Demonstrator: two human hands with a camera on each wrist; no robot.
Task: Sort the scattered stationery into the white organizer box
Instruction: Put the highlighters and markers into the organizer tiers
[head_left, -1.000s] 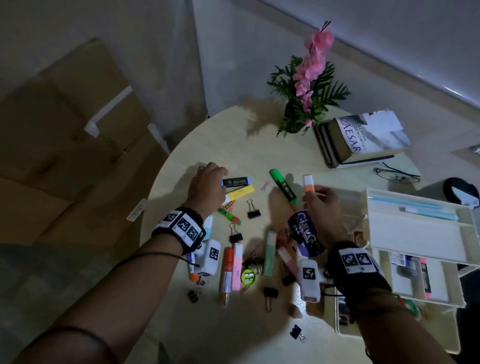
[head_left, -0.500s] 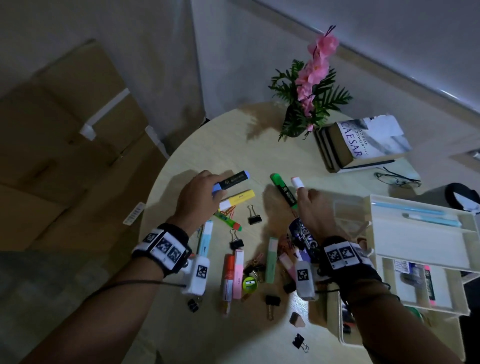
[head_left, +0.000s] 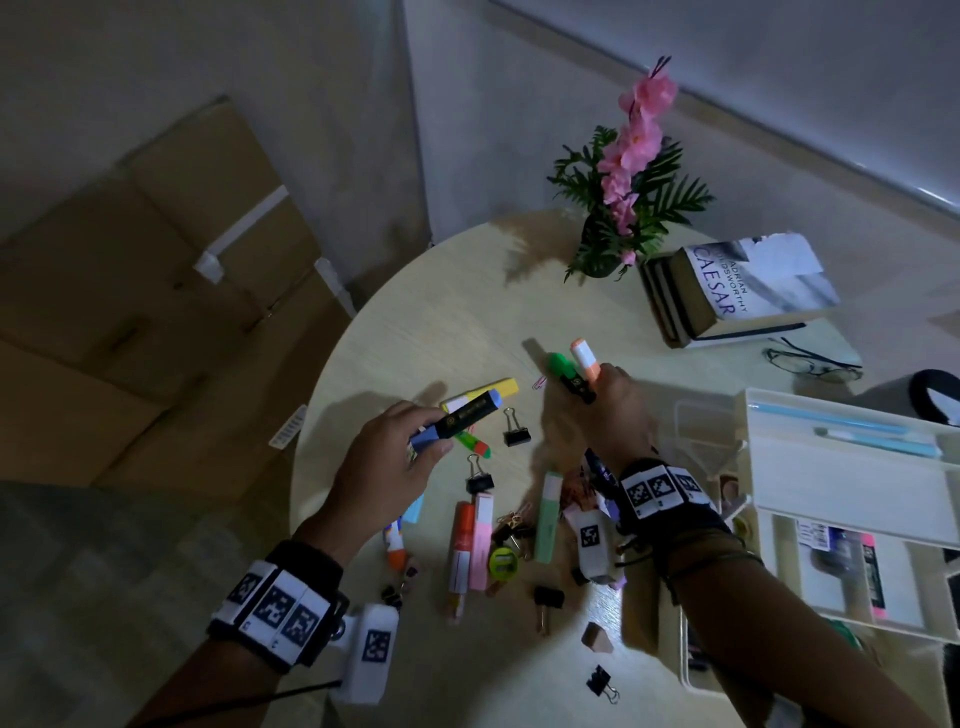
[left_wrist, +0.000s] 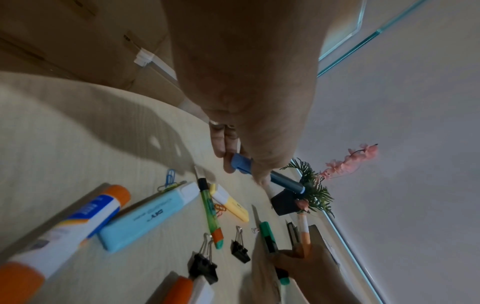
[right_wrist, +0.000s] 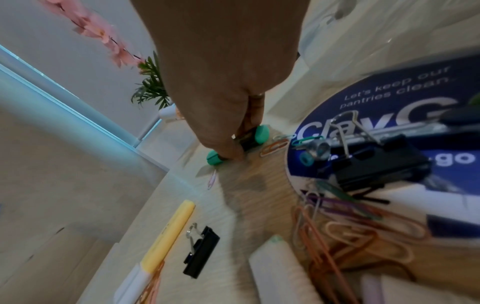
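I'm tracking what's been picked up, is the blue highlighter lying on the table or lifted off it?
Lifted. The left hand grips the blue highlighter above the table.

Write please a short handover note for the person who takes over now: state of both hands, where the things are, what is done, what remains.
Left hand: holds the blue highlighter above the table.
Right hand: grips the green highlighter and the orange highlighter.
White organizer box, at the right, already holds pens and a few items.
Left: these three, plus the yellow highlighter, binder clips, glue sticks and paper clips lying on the table.
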